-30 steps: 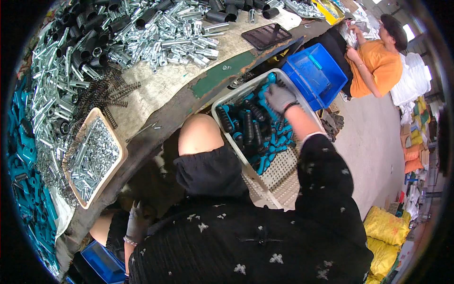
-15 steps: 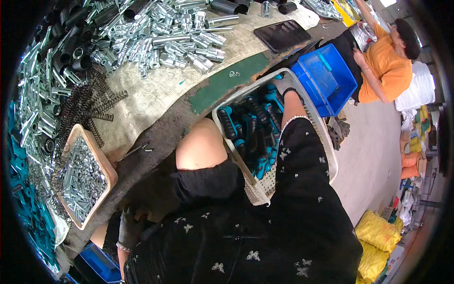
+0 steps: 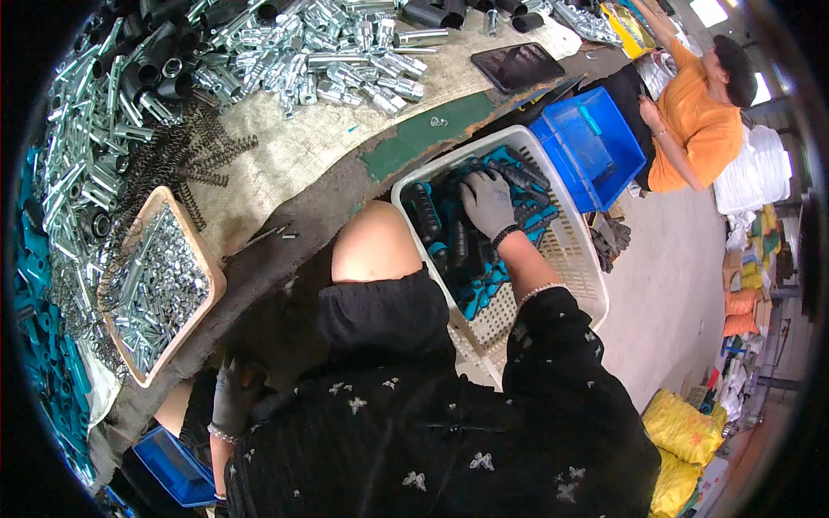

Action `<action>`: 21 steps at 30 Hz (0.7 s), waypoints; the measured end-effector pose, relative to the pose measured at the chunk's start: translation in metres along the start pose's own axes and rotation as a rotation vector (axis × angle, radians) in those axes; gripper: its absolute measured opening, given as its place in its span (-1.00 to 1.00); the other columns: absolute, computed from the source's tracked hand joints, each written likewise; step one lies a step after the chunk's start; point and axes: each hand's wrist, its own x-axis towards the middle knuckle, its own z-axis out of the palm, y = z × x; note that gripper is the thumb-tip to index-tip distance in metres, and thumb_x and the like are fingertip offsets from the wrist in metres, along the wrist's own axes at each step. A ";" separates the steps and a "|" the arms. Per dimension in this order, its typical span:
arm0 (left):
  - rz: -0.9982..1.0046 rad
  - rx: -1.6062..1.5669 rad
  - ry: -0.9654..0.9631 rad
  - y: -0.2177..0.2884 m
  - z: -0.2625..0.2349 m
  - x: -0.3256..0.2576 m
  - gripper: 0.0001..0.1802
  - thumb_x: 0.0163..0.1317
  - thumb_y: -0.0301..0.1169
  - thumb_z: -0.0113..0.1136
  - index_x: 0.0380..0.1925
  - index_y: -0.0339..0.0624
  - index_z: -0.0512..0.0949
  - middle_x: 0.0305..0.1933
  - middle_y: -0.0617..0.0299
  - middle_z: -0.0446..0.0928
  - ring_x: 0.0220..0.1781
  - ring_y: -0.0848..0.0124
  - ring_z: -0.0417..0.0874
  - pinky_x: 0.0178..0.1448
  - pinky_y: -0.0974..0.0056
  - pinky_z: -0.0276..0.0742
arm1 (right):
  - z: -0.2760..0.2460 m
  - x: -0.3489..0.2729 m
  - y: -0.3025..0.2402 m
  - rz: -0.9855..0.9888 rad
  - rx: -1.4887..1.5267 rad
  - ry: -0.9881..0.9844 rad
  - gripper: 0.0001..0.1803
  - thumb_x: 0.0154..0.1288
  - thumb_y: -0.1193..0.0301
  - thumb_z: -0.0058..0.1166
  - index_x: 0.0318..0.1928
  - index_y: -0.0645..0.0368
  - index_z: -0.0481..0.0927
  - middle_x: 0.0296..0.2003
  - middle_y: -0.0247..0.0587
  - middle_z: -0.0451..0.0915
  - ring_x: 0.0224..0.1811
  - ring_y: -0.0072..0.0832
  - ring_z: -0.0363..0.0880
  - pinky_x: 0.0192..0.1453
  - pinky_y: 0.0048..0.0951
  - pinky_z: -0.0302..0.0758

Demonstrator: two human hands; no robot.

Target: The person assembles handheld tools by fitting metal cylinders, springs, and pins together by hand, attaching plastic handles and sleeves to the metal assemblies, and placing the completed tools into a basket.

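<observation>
- Teal-and-black parts (image 3: 425,214): many alike, with ribbed black grips and bright teal ends, heaped loosely at mixed angles; several at the left lie lengthwise, side by side. The gloved right hand (image 3: 489,205) touches the heap from above, partly hiding it.
- Basket (image 3: 566,259): off-white, rectangular, open-topped, with perforated walls; the parts lie mostly toward its far end.

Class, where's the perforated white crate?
Head view, right of centre: the crate sits between the person's bare right knee and a blue bin, right hand inside.
</observation>
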 end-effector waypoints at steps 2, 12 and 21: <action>0.015 -0.006 0.001 0.000 -0.001 0.001 -0.80 0.11 -0.40 0.28 -0.23 -0.12 0.62 -0.02 -0.10 0.51 0.07 -0.14 0.50 0.14 -0.08 0.46 | -0.003 0.005 0.000 0.203 -0.037 -0.189 -0.60 0.29 0.27 0.11 0.09 0.14 0.56 0.07 -0.03 0.59 0.21 0.14 0.44 0.32 0.03 0.34; -0.084 -0.022 0.001 0.027 -0.023 -0.019 -0.59 0.12 -0.29 0.32 -0.03 -0.19 0.57 0.01 -0.17 0.51 0.07 -0.16 0.52 0.18 -0.09 0.45 | -0.073 0.033 -0.035 0.274 0.177 -0.022 -0.60 0.43 0.22 -0.07 -0.02 0.31 0.61 -0.03 0.27 0.60 0.10 0.15 0.53 0.17 -0.04 0.47; -0.011 0.012 0.093 0.028 -0.035 -0.043 -0.48 0.13 -0.23 0.37 0.04 -0.27 0.54 0.04 -0.17 0.53 0.13 -0.13 0.53 0.18 -0.02 0.52 | -0.166 0.014 -0.261 -0.189 0.887 0.208 -0.83 0.35 0.49 0.11 -0.14 0.32 0.66 -0.25 -0.04 0.70 -0.17 -0.42 0.66 -0.01 -0.41 0.52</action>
